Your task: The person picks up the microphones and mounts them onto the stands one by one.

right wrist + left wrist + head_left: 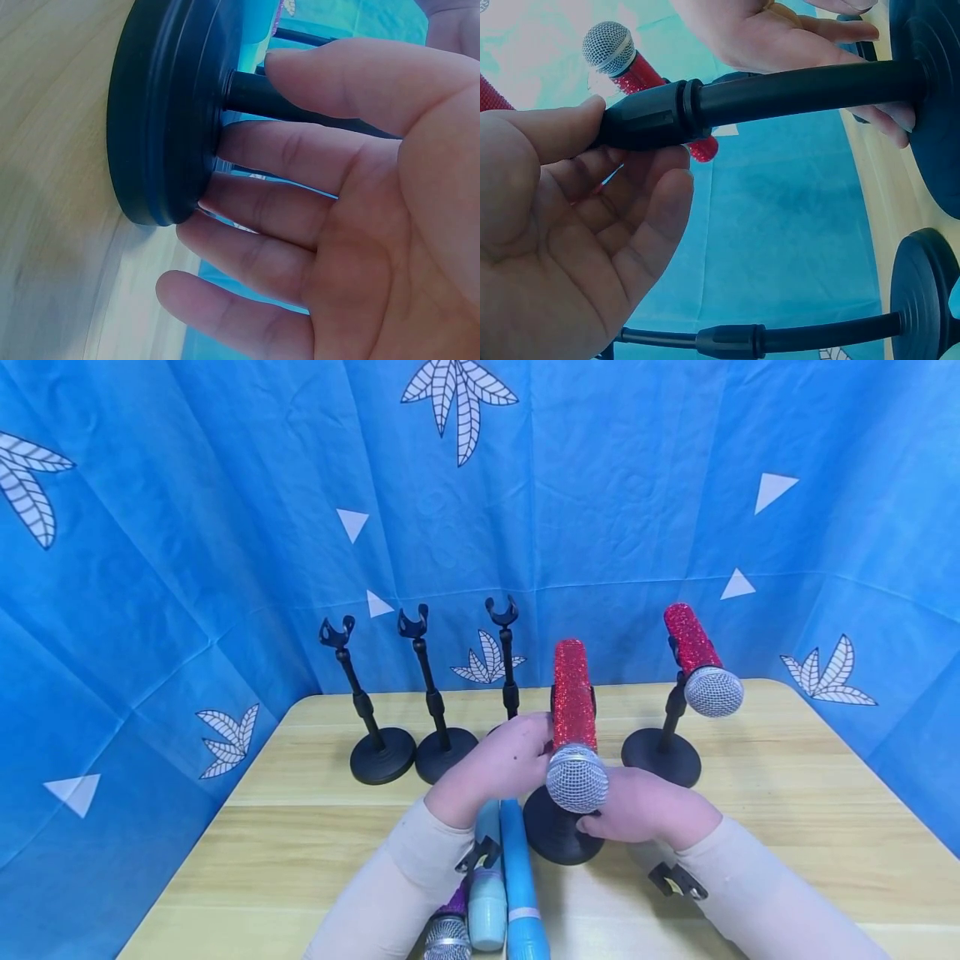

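Note:
A red glittery microphone (574, 702) with a silver mesh head rests tilted in the holder of a black microphone stand (558, 831). My left hand (513, 756) pinches the thick collar of this stand's pole (649, 116) between thumb and fingers, seen in the left wrist view. Low on the same stand is my right hand (648, 806). In the right wrist view its fingers lie nearly straight beside the round base (172, 112), the pole passing between thumb and index finger. The head view hides part of the pole behind the microphone and hands.
Another red microphone (693, 639) sits on a stand (660, 756) to the right. Bare stands (382, 756) line the left and back. Below my left forearm lie a blue tube-shaped object (521, 877), a pale teal one (487, 910) and a purple microphone (448, 937). Blue cloth (622, 527) surrounds the table.

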`<state>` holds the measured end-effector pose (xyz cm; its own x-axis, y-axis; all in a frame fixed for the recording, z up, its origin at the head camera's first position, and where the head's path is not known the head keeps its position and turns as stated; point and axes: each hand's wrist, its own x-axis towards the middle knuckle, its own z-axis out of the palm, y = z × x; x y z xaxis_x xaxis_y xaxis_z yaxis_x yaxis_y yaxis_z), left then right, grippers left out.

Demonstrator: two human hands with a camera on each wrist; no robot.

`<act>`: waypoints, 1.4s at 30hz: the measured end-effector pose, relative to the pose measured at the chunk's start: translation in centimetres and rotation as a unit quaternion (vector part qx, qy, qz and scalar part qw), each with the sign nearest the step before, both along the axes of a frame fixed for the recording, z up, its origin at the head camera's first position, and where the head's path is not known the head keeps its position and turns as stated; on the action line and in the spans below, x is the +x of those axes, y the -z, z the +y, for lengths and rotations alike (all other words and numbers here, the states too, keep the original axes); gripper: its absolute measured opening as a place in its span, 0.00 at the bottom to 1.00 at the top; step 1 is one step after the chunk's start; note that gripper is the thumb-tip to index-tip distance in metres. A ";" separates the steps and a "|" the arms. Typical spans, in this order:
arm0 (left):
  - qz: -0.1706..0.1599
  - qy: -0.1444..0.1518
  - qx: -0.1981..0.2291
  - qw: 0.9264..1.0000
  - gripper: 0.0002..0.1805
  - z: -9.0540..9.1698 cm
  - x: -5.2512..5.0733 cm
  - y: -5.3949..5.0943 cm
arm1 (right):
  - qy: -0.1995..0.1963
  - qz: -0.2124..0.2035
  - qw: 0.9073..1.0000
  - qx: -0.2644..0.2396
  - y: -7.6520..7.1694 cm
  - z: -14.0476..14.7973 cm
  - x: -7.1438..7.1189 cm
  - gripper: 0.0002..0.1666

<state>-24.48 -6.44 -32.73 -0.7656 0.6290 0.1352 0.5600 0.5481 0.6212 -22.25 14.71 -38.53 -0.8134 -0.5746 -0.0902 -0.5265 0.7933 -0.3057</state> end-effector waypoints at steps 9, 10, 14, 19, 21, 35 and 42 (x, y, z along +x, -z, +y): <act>0.004 0.040 0.026 0.999 0.27 -0.5 -0.3 0.2 | -0.012 -0.008 0.999 0.042 -0.1 -0.5 -0.4 0.06; 0.000 0.041 0.031 0.999 0.27 -0.5 -0.3 0.3 | -0.012 -0.009 0.999 0.044 -0.1 -0.5 -0.5 0.05; 0.005 0.047 0.041 0.998 0.26 -0.7 -0.4 0.4 | -0.015 -0.011 0.999 0.047 0.0 -0.6 -0.6 0.05; 0.044 0.028 0.019 0.998 0.21 -0.5 -0.3 0.3 | -0.013 -0.009 0.999 0.032 0.0 -0.4 -0.5 0.07; 0.052 0.010 0.000 0.999 0.17 -0.3 -0.2 0.3 | -0.013 -0.005 1.000 0.020 0.0 -0.3 -0.4 0.09; 0.028 0.003 -0.030 0.999 0.22 -0.1 0.1 0.3 | -0.012 -0.007 1.000 0.018 -0.2 -0.3 -0.4 0.10; -0.036 0.105 0.042 0.993 0.15 -1.1 -0.7 0.7 | -0.018 -0.005 0.999 0.043 -0.1 -0.5 -0.6 0.06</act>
